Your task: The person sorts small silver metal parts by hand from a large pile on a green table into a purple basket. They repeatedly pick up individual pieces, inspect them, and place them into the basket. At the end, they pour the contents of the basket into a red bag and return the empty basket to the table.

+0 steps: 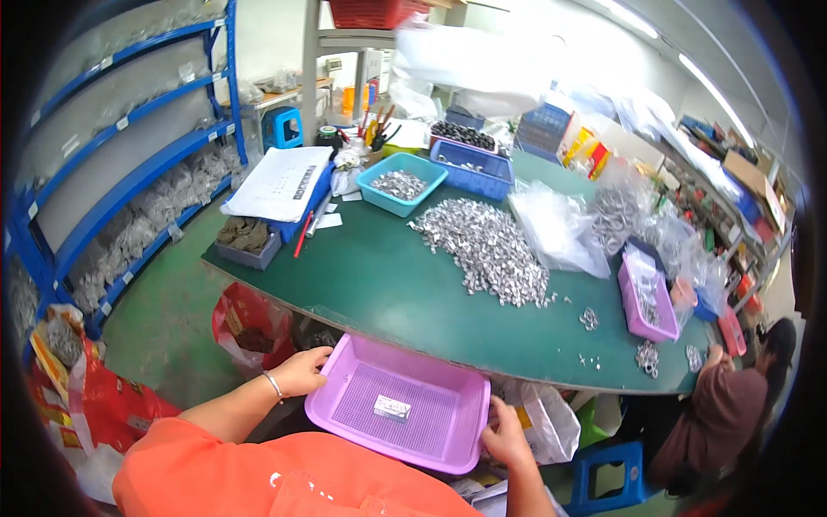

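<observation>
Between my two hands is a purple plastic basket (pixel 353 405) with a perforated bottom, held just in front of the table's near edge. A small printed label lies on its bottom, and I see no parts in it. My left hand (pixel 301 370) grips its left rim, with a bracelet on the wrist. On the opposite rim, my right hand (pixel 506 435) is closed around the edge. Beyond the basket, a large heap of small silvery metal parts (pixel 491 250) spreads over the green table (pixel 370 297).
A turquoise basket (pixel 403 205) of parts and a blue basket (pixel 487 183) stand behind the heap. Plastic bags (pixel 556 224) and another purple basket (pixel 642 302) lie right. A co-worker (pixel 715 414) sits at the right end. A blue stool (pixel 607 478) and red bag (pixel 258 323) flank me.
</observation>
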